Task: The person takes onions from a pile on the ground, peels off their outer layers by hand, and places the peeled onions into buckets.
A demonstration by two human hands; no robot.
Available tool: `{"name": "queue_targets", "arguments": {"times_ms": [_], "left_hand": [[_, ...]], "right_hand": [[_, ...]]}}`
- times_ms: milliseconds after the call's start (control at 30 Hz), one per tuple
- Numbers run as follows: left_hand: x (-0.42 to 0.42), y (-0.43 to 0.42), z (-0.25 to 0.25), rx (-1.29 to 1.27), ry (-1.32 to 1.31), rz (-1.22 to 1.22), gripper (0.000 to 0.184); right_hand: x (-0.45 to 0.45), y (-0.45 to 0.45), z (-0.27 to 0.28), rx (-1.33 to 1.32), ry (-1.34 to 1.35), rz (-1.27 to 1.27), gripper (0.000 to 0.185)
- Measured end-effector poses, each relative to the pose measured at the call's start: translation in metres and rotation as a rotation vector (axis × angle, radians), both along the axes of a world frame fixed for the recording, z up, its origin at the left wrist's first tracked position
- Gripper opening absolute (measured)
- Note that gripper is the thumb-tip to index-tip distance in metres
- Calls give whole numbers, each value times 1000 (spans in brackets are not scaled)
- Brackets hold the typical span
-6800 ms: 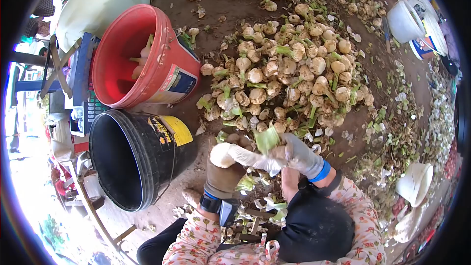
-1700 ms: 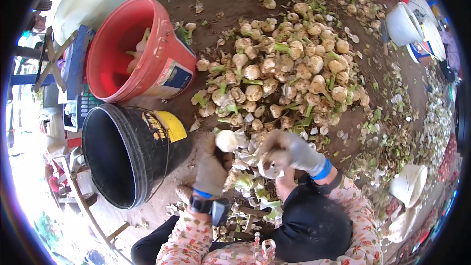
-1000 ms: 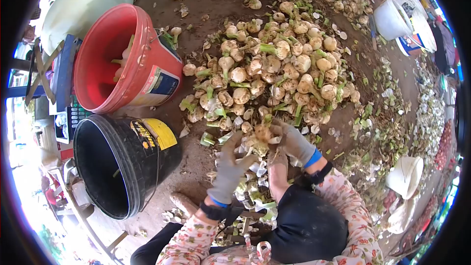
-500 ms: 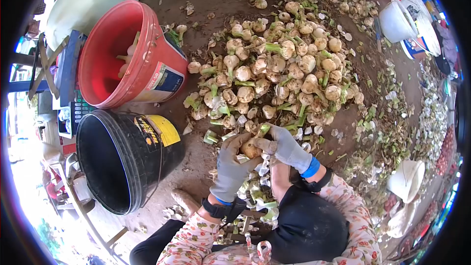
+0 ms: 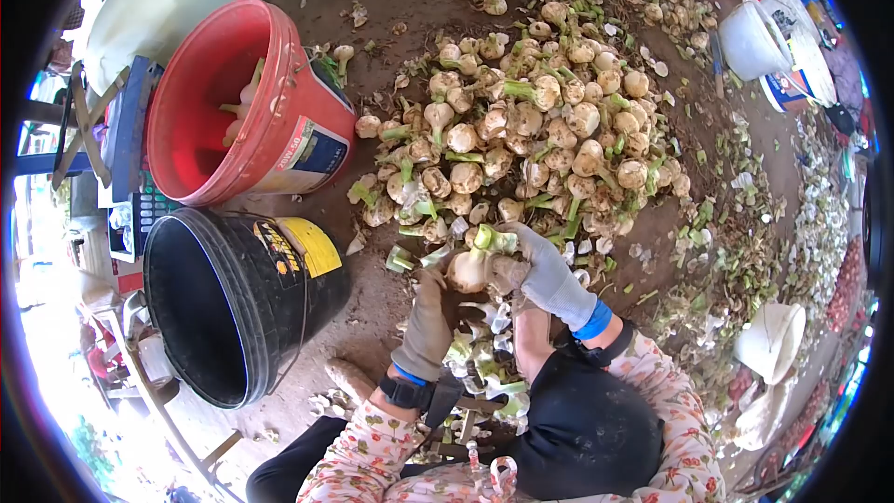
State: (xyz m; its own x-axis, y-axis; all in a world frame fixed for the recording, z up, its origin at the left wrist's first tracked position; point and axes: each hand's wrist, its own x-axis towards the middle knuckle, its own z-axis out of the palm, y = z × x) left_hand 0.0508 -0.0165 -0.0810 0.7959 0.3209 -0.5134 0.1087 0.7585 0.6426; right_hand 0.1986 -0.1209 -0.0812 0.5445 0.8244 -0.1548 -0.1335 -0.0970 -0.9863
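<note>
In the head view, a pale garlic bulb (image 5: 468, 272) with a short green stem stub sits between my two gloved hands. My right hand (image 5: 551, 278), in a grey glove with a blue cuff, closes its fingers and thumb on the bulb's right side and stem. At the bulb's left edge, my left hand (image 5: 424, 326) has its fingers drawn together; what they hold, if anything, is hidden. Below the hands lie loose white and green peelings (image 5: 484, 359). Just beyond them spreads a heap of garlic bulbs (image 5: 531, 121) with dirt-stained skins and cut stems.
On the left, a red bucket (image 5: 284, 121) with a few pieces inside lies beside a black bucket (image 5: 303, 303) with a yellow label. White buckets (image 5: 752, 42) stand far right, near a whitish container (image 5: 773, 343). Skins and stem scraps (image 5: 745, 224) cover the ground at right.
My left hand has shifted slightly left and turned, uncovering the bulb. The bulb now shows a paler side, with its stem pointing up. My right hand still grips it.
</note>
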Motion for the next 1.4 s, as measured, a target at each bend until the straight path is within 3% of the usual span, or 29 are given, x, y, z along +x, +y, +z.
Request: {"name": "queue_targets", "arguments": {"times_ms": [33, 67, 100, 167, 267, 333, 367, 433, 467, 567, 633, 667, 733, 767, 800, 900, 967, 1033, 1100, 1167, 1233, 1300, 1400], "left_hand": [[2, -2, 1, 173, 69, 25, 63], [2, -4, 2, 345, 140, 49, 58], [2, -5, 4, 517, 213, 73, 53], [0, 6, 13, 295, 260, 117, 47], [4, 15, 23, 176, 167, 115, 46], [7, 10, 20, 394, 125, 85, 46], [7, 8, 18, 502, 105, 70, 46], [4, 11, 13, 339, 128, 26, 50], [-1, 14, 7, 227, 90, 26, 49], [-9, 15, 7, -123, -93, -4, 58], [-10, 17, 8, -229, -167, -92, 66], [-10, 17, 9, -256, -192, -82, 68], [-9, 10, 12, 20, -104, -33, 63], [-9, 11, 16, -204, -85, 30, 56], [-9, 11, 20, -424, -53, 112, 49], [-2, 13, 26, 1269, 130, -140, 38], [-11, 14, -6, 530, -19, 162, 31], [-21, 24, -14, -194, -274, 288, 30], [-31, 19, -23, 489, 56, 146, 33], [-33, 21, -20, 457, 111, 166, 38], [-32, 28, -5, -292, -116, 346, 43], [-30, 27, -2, -302, -127, 367, 49], [-23, 22, 5, -192, -70, 313, 52]], "right_hand": [[2, 0, -2, -8, -178, -20, 17], [-2, 1, -11, 7, -176, -12, 14], [0, -5, -12, -45, 60, 7, 12], [8, -6, 23, -145, 528, 46, 10], [2, -4, 17, -113, 355, 118, 10], [2, -4, 20, -65, 235, 261, 10], [1, -5, 24, -74, 313, 286, 11], [1, -4, 30, -92, 467, 335, 11], [2, -3, 33, -236, 416, 251, 11], [5, -11, -1, -13, 609, 4, 11], [8, -15, 19, -79, 412, 56, 12], [5, -17, 26, -98, 321, 37, 11], [4, -23, 17, -44, 433, 16, 14], [4, -27, 12, -17, 490, 5, 17], [6, -30, 15, -67, 363, 63, 19], [9, -30, 29, 22, 360, 221, 28], [9, -28, 37, 164, 486, 321, 36], [11, -28, 35, 253, 464, 277, 51], [21, -27, 41, 470, 681, 128, 46], [35, -29, 50, 603, 940, 14, 36], [46, -24, 55, -78, 288, 422, 45], [8, -21, 2, -232, -545, 553, 59], [-12, -3, -3, -65, -331, 440, 57]]}}
